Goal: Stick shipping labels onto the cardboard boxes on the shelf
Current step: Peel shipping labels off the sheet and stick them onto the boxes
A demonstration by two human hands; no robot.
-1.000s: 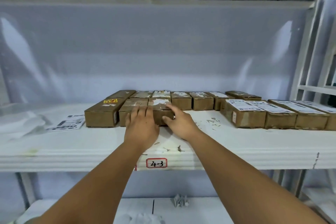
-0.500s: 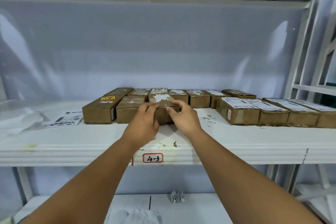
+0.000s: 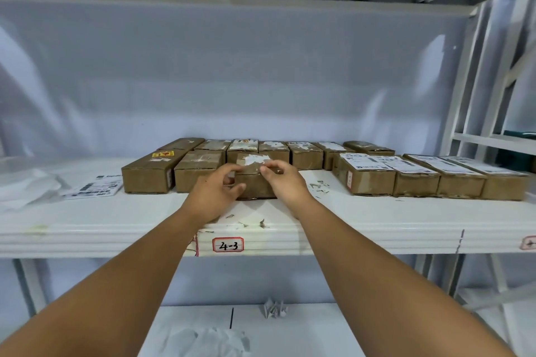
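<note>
**Desk:** Where are your grips?

**Me:** Both are on the middle box [image 3: 255,187] in the front row on the shelf [image 3: 377,229]. My left grip [image 3: 213,191] is curled round its near left corner, thumb on the front face and fingers over the top edge. My right grip [image 3: 285,182] is curled over the near right top edge. Its thumb is hidden, so I cannot tell whether it clamps the box or only picks at the torn white residue [image 3: 255,160] on the lid.

**Desk:** Is there a label in either one?

**Me:** None that I can see. The label sheet [image 3: 92,190] lies flat on the shelf, just beside the box with the yellow sticker [image 3: 148,180] at the left end. The labelled boxes [image 3: 365,180] stand side by side to the right.

**Desk:** So what is the step, and how do you do it well?

**Me:** I judge I am readying this box for its label. I would draw it straight toward the shelf edge with both grips level, because the neighbouring box on its left sits close and could drag along. The residue leaves the lid rough, so I would flatten any lifted flakes. Then I would lay the fresh label from one edge and press outward so it covers the patch fully. Paper scraps [image 3: 319,187] lie near my right wrist, and I would keep them away from the adhesive.
</note>
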